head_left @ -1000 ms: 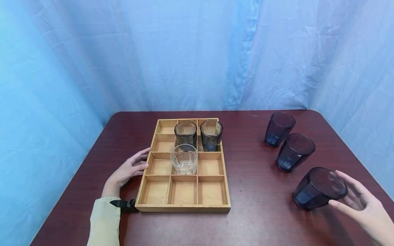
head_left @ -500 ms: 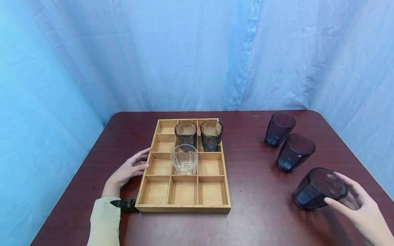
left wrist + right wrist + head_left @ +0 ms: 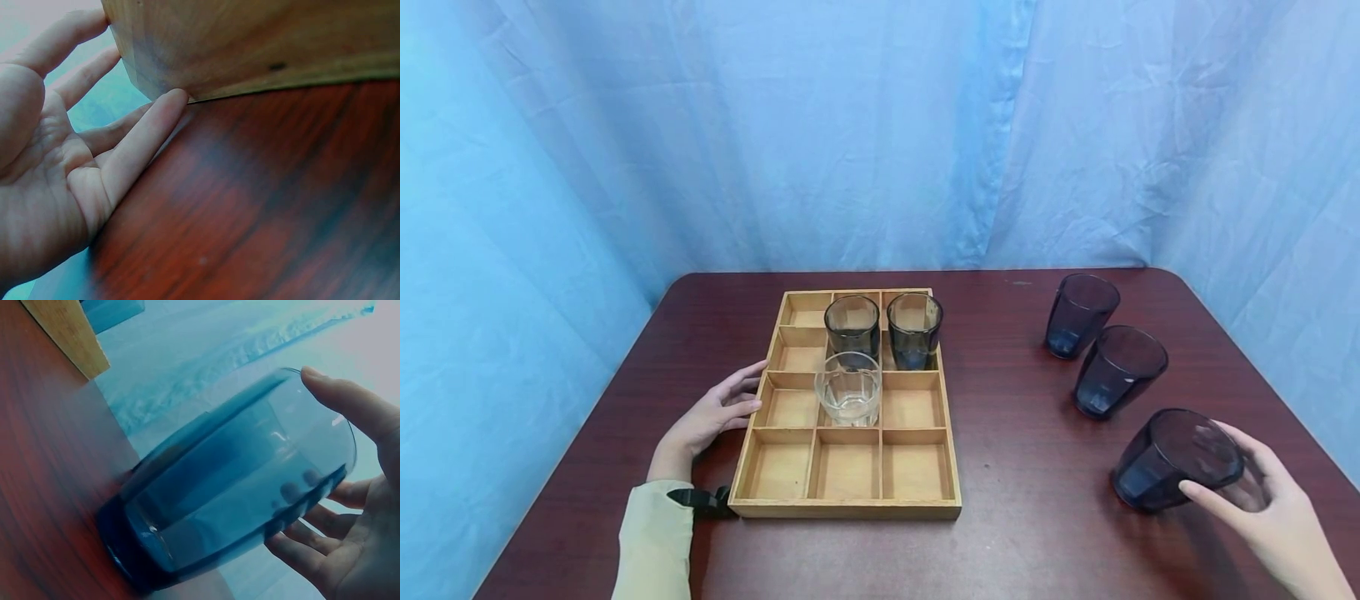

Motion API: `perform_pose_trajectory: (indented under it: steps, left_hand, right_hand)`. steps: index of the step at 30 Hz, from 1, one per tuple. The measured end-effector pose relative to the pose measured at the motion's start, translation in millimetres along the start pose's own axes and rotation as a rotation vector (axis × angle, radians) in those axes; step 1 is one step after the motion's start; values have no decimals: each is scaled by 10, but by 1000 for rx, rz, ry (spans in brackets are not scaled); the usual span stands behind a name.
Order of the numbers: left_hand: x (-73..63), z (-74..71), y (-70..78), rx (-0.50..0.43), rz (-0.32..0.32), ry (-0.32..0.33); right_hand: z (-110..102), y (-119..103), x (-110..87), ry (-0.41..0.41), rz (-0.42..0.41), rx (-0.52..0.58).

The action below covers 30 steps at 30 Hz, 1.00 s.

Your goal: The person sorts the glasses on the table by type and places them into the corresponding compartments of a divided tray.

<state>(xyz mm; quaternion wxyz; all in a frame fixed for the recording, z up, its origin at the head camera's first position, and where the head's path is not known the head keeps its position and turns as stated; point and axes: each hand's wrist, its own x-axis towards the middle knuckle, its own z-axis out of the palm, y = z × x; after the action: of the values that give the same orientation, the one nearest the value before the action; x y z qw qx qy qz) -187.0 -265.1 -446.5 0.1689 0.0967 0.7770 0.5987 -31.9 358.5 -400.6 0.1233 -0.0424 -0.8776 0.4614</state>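
My right hand holds a dark blue drinking glass near its rim, thumb on the near side and fingers on the far side. The right wrist view shows this glass upright, its thick base on the table or very close over it. At the left, my left hand touches the side of a wooden compartment tray with extended fingers. Inside the tray stand a clear glass in the middle column and two grey-tinted glasses behind it.
Two more dark blue glasses, a middle one and a far one, stand upright along the right side of the dark red table. Pale blue curtains hang around the table's back and sides.
My right thumb has slid leftward along the near side of the glass, and the hand has come in closer around it. The left hand, tray and other glasses have stayed put.
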Motion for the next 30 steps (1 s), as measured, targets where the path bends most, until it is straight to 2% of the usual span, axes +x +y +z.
perform_pose_trajectory:
  steps: [6,10,15,23,30]
  left_hand:
    - [-4,-2,6,2,3,0]
    - [-8,-1,15,3,2,1]
    - [-7,-1,14,4,-4,4]
    - [-4,6,6,3,-5,3]
    - [-2,0,9,2,-2,1]
  right_hand:
    - [66,-60,-15,54,143,-72]
    - [110,-131,-25,106,184,-72]
    - [135,-217,-17,126,132,-34]
    - [176,-334,18,62,71,-20]
    - [267,-492,90,24,28,38]
